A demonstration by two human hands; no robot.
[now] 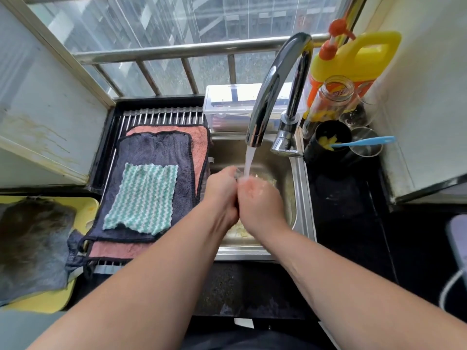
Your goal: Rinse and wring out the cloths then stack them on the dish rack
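Steel sink (303, 203) basin: under water (249, 160) running from the tap (278, 79), the left hand (222, 190) and right hand (260, 198) are curled and pressed together; whether they grip a cloth I cannot tell. Just left, the dish rack (161, 116) carries a stack: pink cloth (199, 145), dark blue cloth (156, 152), green-and-white cloth (144, 198) on top.

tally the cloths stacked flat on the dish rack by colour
salmon pink terry cloth: 1
dark navy terry cloth: 1
green-and-white wavy-striped cloth: 1
total: 3
grey cloth on the yellow tray: left out
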